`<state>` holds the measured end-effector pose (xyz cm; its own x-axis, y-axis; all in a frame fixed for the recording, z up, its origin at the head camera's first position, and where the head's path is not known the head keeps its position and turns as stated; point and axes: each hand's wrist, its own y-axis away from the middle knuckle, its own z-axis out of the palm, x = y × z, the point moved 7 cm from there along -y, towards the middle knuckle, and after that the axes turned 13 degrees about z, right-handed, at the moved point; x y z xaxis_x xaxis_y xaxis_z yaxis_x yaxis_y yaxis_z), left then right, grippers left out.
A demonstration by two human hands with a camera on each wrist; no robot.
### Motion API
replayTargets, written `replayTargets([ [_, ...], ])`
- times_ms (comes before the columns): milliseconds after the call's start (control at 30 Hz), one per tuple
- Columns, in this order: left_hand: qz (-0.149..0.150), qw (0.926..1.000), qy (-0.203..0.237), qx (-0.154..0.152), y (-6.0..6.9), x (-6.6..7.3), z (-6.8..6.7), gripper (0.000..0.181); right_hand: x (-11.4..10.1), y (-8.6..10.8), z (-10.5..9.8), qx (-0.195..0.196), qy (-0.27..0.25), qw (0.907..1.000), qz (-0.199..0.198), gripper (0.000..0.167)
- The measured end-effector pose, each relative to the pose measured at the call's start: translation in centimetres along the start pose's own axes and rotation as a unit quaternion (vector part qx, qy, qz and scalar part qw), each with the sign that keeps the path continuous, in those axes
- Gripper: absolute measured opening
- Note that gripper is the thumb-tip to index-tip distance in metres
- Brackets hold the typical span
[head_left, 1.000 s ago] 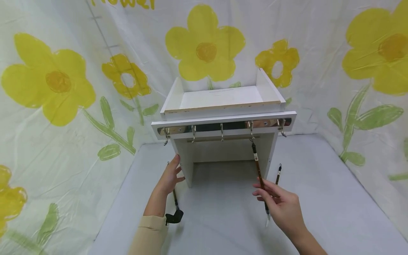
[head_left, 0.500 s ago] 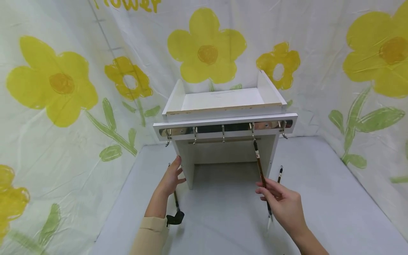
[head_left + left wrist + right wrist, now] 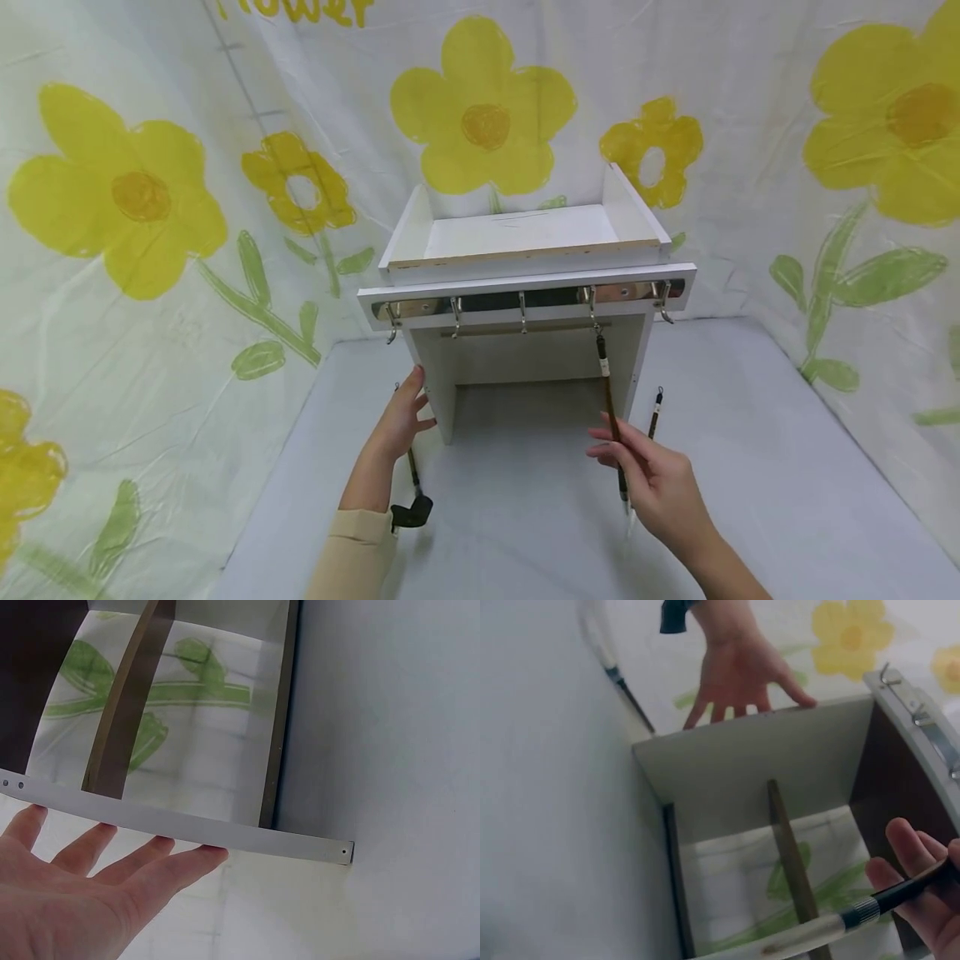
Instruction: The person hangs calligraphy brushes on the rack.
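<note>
My right hand (image 3: 660, 479) pinches a brown calligraphy brush (image 3: 608, 392) by its handle, bristles downward. The brush's top loop is at the tip of a metal hook (image 3: 590, 307), second from the right; I cannot tell whether it is caught. Pale bristles and the dark handle end (image 3: 900, 894) show in the right wrist view. My left hand (image 3: 397, 423) touches the left side panel of a white shelf unit (image 3: 525, 229). In the left wrist view, straight, spread fingertips of that hand (image 3: 90, 892) rest against the panel's edge (image 3: 187, 825).
Several hooks line a shiny rail (image 3: 551, 297) across the shelf's front. One more brush (image 3: 657, 412) lies right of the shelf, and another (image 3: 412, 462) lies left of it, partly behind my left hand. Flower-painted white sheeting (image 3: 570, 175) hangs behind.
My right hand has shifted slightly left and the brush stands more upright, its bristle end swung left. The loop stays at the hook. My left hand keeps its place on the panel.
</note>
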<state>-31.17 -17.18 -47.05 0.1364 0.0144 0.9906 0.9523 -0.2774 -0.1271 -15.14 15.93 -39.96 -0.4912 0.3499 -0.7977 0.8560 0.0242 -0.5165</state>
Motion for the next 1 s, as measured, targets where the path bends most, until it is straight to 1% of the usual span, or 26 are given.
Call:
replayTargets([
  [33, -0.001, 1.0, 0.002, 0.001, 0.0, 0.0, 0.0, 0.07, 0.0, 0.0, 0.1, -0.005, -0.001, 1.0, 0.001, 0.049],
  [133, 0.002, 1.0, 0.0, -0.003, 0.0, 0.1, 0.0, 0.07, 0.3, -0.1, 0.2, -0.013, 0.001, 0.9997, 0.022, 0.048],
  [333, 0.002, 1.0, -0.006, -0.004, 0.1, -0.1, 0.0, 0.07, 0.9, -0.1, 0.4, -0.014, 0.008, 0.9987, 0.048, 0.046],
  [600, 0.004, 1.0, -0.003, 0.0, -0.1, -0.1, -0.1, 0.07, 1.9, -0.7, 0.7, -0.034, 0.014, 0.9961, 0.081, 0.037],
  [800, 0.009, 0.9999, 0.002, -0.004, 0.0, -0.1, 0.0, 0.069, 3.9, -1.8, 1.3, -0.038, 0.028, 0.9922, 0.115, 0.031],
  [900, 0.012, 0.9999, 0.004, -0.003, -0.1, 0.0, 0.0, 0.067, 4.9, -2.5, 1.6, -0.032, 0.035, 0.9915, 0.121, 0.031],
  [1000, 0.013, 0.9999, 0.001, 0.0, 0.0, 0.0, 0.0, 0.067, 5.7, -3.1, 1.9, -0.025, 0.045, 0.9919, 0.116, 0.029],
])
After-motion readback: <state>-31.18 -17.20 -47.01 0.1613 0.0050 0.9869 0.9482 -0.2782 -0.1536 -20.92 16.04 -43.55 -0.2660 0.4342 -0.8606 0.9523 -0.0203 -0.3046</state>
